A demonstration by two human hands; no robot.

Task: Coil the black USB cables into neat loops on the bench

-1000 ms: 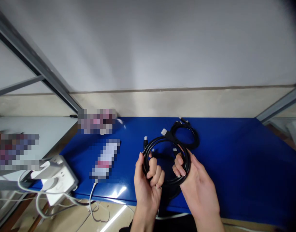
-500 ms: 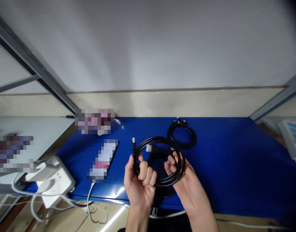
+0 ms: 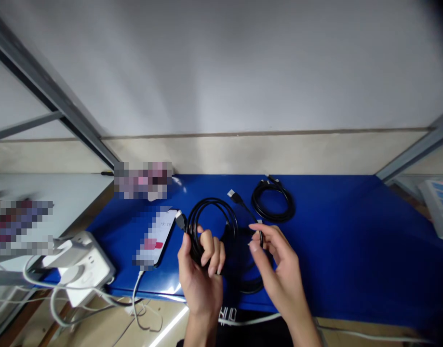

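Note:
My left hand (image 3: 201, 262) is closed around a coil of black cable (image 3: 210, 212), holding it upright above the blue tabletop (image 3: 351, 241). One plug sticks out to the left of the coil, another end points up and right. My right hand (image 3: 275, 260) pinches the cable's loose strand between thumb and fingers just right of the coil. A second coiled black cable (image 3: 274, 200) lies flat on the blue surface farther back.
A phone (image 3: 156, 236) with a white charging lead lies left of my hands. A white power strip (image 3: 76, 270) with several white cords sits at the left table edge. A grey metal frame rises at the left, a wall stands behind, and a pale device (image 3: 436, 202) is at the far right.
Both hands shifted left with the coil. The coil is now gripped mainly by my left hand and looks tighter; my right hand has slipped out of the loop and pinches a strand.

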